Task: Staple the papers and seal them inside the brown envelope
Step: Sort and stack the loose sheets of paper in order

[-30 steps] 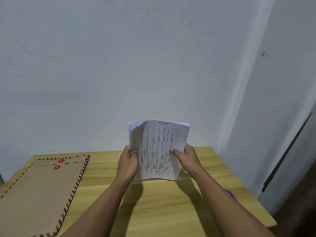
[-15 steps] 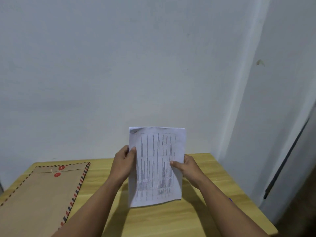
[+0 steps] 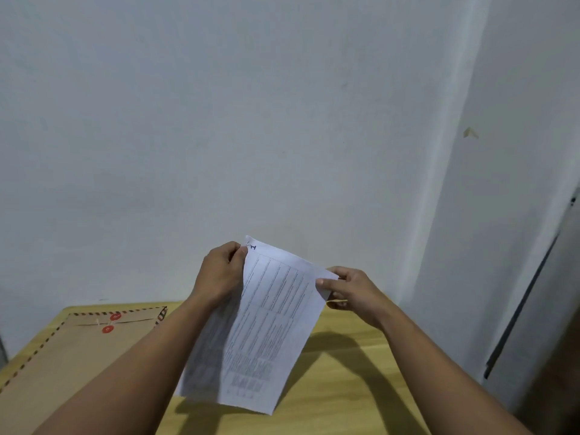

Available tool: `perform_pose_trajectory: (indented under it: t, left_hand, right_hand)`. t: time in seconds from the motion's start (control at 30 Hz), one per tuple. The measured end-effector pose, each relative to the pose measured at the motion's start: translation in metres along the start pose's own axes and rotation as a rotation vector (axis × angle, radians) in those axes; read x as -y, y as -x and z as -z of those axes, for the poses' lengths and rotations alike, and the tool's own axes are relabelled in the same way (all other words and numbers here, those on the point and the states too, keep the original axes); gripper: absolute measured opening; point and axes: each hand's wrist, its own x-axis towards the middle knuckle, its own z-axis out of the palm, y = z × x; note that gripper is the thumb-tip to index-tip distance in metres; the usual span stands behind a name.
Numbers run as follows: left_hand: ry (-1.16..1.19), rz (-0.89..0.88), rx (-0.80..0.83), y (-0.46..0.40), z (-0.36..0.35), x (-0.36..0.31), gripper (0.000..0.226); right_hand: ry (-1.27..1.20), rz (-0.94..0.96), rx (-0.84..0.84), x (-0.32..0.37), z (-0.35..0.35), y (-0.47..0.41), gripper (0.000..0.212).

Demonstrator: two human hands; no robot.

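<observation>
I hold a set of white printed papers (image 3: 266,334) in the air above the wooden table (image 3: 345,387). My left hand (image 3: 219,274) pinches their top left corner, where a small dark mark shows. My right hand (image 3: 348,291) pinches the top right corner. The sheets hang down tilted, lower edge toward me, and a second sheet shows behind the front one on the left. The brown envelope (image 3: 69,365) with a striped border and two red string buttons lies flat on the table's left side, partly hidden by my left forearm. No stapler is in view.
A plain white wall (image 3: 251,120) stands right behind the table. To the right, a wall corner and a dark vertical strip (image 3: 527,299) run down beside the table's right edge.
Both hands moved from the papers' sides up to the top corners. The sheets were lifted off the table, now hang tilted, and have started to fan apart on the left.
</observation>
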Motion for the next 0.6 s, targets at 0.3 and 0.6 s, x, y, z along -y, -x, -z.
perform_pose_trajectory:
  t: [0.3, 0.6]
  left_hand:
    - [-0.457, -0.276, 0.227, 0.003, -0.009, -0.016, 0.035]
    - [-0.375, -0.180, 0.451, 0.025, -0.046, 0.015, 0.020]
  right_hand:
    - [0.166, -0.024, 0.246, 0.049, -0.015, 0.000, 0.029]
    - [0.021, -0.159, 0.053, -0.029, -0.033, -0.014, 0.016]
